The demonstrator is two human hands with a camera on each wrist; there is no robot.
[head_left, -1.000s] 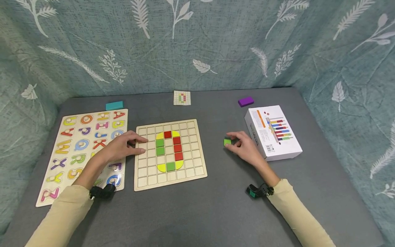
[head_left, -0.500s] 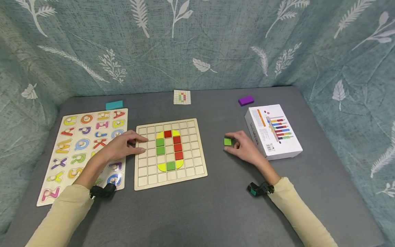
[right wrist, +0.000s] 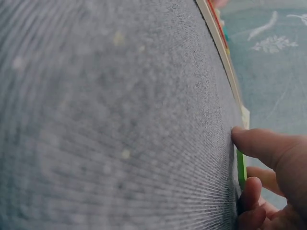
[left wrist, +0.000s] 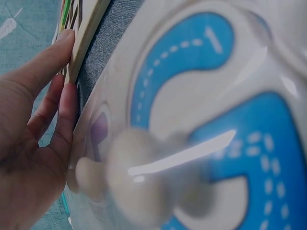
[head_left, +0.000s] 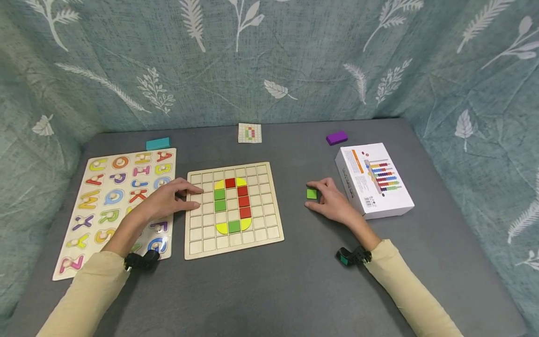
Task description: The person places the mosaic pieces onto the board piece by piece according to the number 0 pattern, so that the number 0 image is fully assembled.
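A small green square tile [head_left: 311,194] lies flat on the grey table. Around it, the thumb and index finger of my right hand [head_left: 334,201] stand spread, with a gap to the tile on either side. The right wrist view catches the green tile [right wrist: 241,165] edge-on between thumb and fingers. My left hand [head_left: 166,201] rests on the left rim of a wooden grid board [head_left: 202,250], fingers loosely extended. That board carries red, green and yellow pieces in an incomplete ring. In the left wrist view, the left hand [left wrist: 38,110] touches the board's edge.
An alphabet peg puzzle [head_left: 92,234] lies under the left forearm. A white box [head_left: 372,180] with an abacus picture sits beside the right hand. Farther back are a pattern card [head_left: 250,133], a teal block [head_left: 157,143] and a purple block [head_left: 337,137].
My right thumb and index finger have spread apart, and the green tile shows more fully between them. The left hand stays on the board's rim.
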